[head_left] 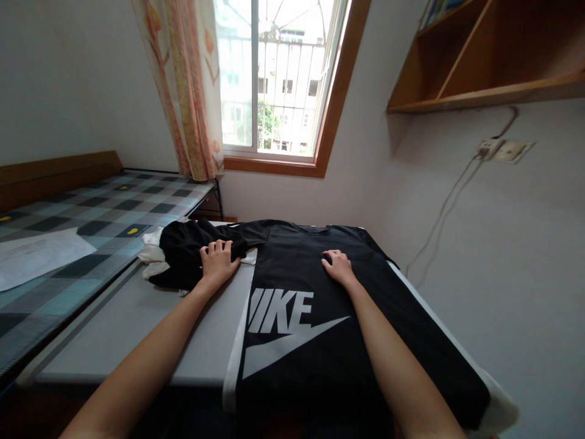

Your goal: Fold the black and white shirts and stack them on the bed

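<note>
A black T-shirt (292, 262) with grey lettering and a swoosh lies spread over the right part of the table (137, 341), its lower part hanging over the near edge. On its upper chest rests my right hand (339, 267), fingers slightly bent and holding nothing. To the left is a crumpled heap of black and white clothes (183, 244). My left hand (218, 261) lies on the right side of that heap, near the shirt's sleeve, with its fingers spread. Some white cloth shows from under the shirt along its left side.
A bed with a checked cover (114, 207) stands along the left, with a sheet of paper (41, 256) on it. Behind the table are a curtain (192, 91) and a barred window (283, 79). A wooden shelf (498, 49) and a socket (491, 149) with a cord are on the right wall.
</note>
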{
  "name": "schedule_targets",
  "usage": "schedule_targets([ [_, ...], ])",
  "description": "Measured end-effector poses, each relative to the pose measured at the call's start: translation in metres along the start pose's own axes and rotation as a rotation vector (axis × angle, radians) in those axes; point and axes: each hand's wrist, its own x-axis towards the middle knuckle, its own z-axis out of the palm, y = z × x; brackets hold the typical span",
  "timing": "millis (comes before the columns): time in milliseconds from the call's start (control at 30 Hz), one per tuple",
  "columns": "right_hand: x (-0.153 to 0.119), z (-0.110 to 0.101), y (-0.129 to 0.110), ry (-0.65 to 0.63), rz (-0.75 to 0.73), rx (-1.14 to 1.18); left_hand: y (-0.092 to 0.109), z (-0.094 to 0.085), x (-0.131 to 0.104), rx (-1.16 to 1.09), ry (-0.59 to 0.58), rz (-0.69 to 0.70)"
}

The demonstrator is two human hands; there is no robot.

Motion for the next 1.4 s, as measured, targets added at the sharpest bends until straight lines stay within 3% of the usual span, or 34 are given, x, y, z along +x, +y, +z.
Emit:
schedule_targets([
  [1400, 0.0010, 0.0015, 0.0009, -0.002, 0.003, -0.002, -0.0001, 0.0017, 0.0000, -0.012, 0.007, 0.002],
])
